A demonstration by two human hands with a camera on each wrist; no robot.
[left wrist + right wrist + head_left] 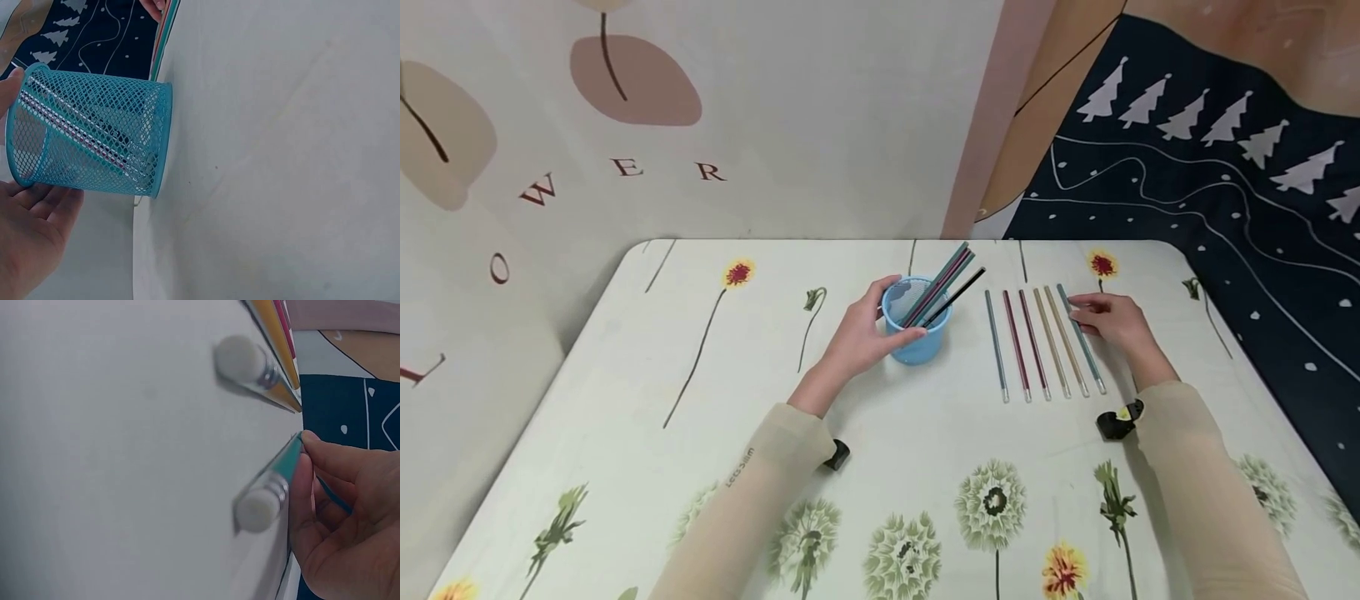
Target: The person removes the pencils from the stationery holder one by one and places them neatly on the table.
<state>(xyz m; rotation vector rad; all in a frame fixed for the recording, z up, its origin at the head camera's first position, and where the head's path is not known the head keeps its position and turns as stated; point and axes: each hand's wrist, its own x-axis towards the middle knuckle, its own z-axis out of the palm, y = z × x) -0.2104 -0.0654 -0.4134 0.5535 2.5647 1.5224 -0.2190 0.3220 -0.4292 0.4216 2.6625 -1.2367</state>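
My left hand (pixel 859 335) holds a light-blue mesh pencil cup (pixel 917 347), thumb on the near side and fingers behind it. In the left wrist view the mesh cup (pixel 94 134) shows the lower ends of the pencils inside. Teal, dark red and black pencils (pixel 951 273) lean out over its rim to the right. At the right end of a row on the table, my right hand (pixel 1118 323) pinches a teal pencil (pixel 1089 358) near its far end. Its white eraser (pixel 259 510) faces the right wrist camera.
Left of that pencil lie two tan pencils (pixel 1052 342), two dark red pencils (pixel 1017 346) and a blue pencil (pixel 997 346), roughly parallel, erasers toward me. A flower-print cloth (pixel 917 467) covers the table. Black wrist devices (pixel 1116 425) show at both sleeves. Printed fabric (pixel 1225 183) hangs behind.
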